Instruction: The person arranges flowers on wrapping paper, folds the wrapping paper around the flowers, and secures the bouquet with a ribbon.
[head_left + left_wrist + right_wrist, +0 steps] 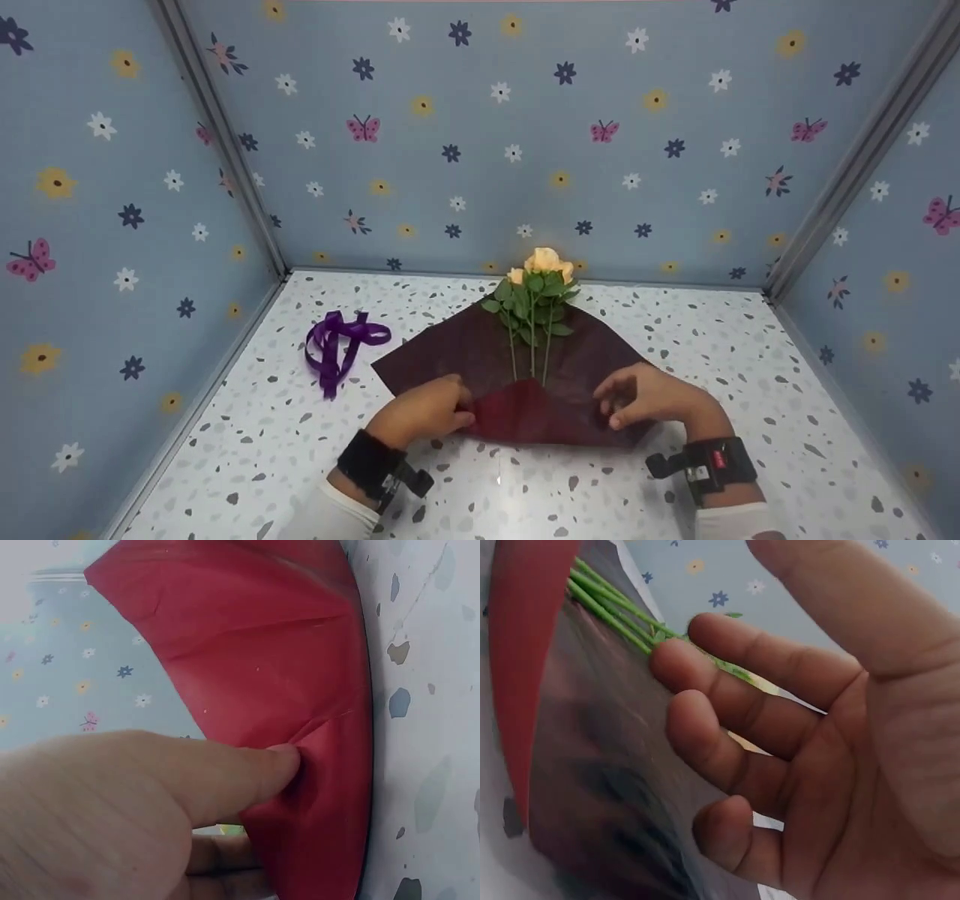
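Observation:
A dark maroon sheet of wrapping paper lies on the table, its near edge folded up to show a red side. On it lie several pale yellow roses with green leaves, their stems running under the red flap. My left hand pinches the folded edge at the left, thumb on the red face. Over the right part of the paper is my right hand, its fingers loosely bent and apart with nothing between them.
A tangled purple ribbon lies left of the paper on the white speckled table. Blue flower-patterned panels close in the back and both sides. The rose heads reach close to the back panel.

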A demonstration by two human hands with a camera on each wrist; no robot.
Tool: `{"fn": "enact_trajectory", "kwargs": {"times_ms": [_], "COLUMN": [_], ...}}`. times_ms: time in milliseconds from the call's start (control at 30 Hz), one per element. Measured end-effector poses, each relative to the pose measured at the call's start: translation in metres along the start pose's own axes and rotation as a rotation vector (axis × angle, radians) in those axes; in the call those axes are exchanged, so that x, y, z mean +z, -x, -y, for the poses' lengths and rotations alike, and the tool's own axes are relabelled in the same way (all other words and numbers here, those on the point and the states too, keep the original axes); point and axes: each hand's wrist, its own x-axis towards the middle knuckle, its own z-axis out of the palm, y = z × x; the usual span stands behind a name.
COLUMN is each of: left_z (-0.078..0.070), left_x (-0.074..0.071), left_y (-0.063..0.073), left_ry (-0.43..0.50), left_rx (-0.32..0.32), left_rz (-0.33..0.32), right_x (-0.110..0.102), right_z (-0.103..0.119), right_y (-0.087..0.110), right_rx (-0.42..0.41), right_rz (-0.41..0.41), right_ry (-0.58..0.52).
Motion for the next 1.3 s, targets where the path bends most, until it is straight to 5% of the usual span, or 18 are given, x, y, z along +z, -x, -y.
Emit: {"fn": "enact_trajectory", "kwargs": {"times_ms": [200,500,900,1300], "left_z": [-0.001,-0.001,0.01,0.016], "left_x": [-0.001,0.003,0.005,0.006], "left_y": [-0.002,-0.003,0.001,-0.003], "left_ry": [-0.019,-0.07,0.022,-0.007], "left_rx": [-0.022,-0.064,-0.133,-0.06], "left_rz": [-0.001,-0.066,-0.065,-0.048], "right_x": [0.008,0.016,0.026,0.029], "right_z": [0.02,0.026,0.011,0.011], "right_y": [-0.002,-0.008,-0.02,-0.018], "right_rx": [0.053,0.057,0.116,0.177], "right_rz": [0.068,-0.002,-0.041,-0.058], "right_ry": [0.156,0.328,0.318,0.357]}}
